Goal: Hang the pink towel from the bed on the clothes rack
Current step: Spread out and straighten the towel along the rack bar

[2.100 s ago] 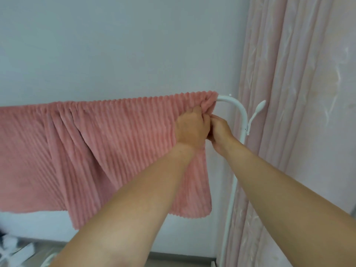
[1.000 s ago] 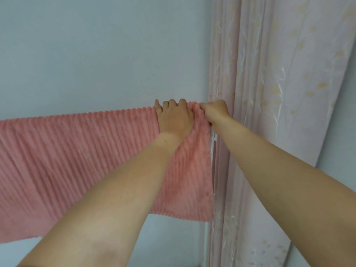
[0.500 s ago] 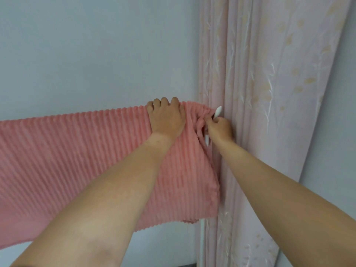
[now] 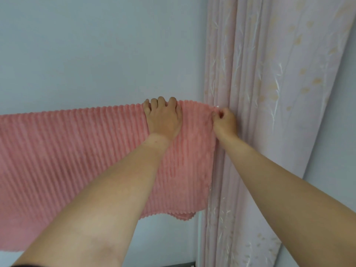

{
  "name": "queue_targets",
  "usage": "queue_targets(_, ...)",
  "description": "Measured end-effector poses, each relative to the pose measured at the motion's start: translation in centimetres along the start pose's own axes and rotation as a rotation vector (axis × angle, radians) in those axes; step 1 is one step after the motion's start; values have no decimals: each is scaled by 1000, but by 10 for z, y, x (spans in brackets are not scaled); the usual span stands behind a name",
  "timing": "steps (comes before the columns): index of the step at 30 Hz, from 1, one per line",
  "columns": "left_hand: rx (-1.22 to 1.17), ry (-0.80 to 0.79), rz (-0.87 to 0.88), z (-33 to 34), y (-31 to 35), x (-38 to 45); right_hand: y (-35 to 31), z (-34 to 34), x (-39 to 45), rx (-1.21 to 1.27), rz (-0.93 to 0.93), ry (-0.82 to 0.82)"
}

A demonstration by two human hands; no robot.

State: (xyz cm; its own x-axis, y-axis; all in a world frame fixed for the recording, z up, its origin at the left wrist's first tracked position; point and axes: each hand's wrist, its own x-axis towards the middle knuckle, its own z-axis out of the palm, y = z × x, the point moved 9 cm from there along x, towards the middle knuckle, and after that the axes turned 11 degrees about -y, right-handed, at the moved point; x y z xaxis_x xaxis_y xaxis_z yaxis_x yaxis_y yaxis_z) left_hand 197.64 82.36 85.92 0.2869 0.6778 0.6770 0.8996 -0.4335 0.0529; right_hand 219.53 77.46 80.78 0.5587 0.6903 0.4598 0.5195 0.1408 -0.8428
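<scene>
Pink towel (image 4: 77, 151) draped lengthwise, running left to right, left hand (image 4: 163, 118) curled over its top edge, right hand (image 4: 224, 120) pinching the right corner — rack seemingly hidden beneath.

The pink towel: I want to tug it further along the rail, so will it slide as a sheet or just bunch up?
Probably bunch. The pink towel hangs limp in soft folds, so it looks floppy. Its ribbed plush likely drags rather than slips. The right hand pinches its corner and the left hand curls over its top edge; moving both together may help.
</scene>
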Motion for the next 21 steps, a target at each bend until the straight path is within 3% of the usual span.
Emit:
queue_targets(2, -6, 17, 1, 0, 2, 0, -8, -18, 1, 64, -39, 123)
queue_targets(5, -15, 44, 36, 5, 10, -4, 6, -13, -13, 81, -4, 113)
queue_targets(13, -303, 133, 75, 51, 26, -94, 107, 63, -97, 396, 250, -396)
queue_targets(15, -432, -5, 118, 79, 38, -122, 120, 73, -110, 344, 230, -469)
queue_targets(17, -528, -248, 121, 112, 51, -146, 132, 76, -115, 201, 183, -477)
queue_targets(21, -591, -415, -2, 138, 62, -158, 155, 53, -100, 62, 259, -245)
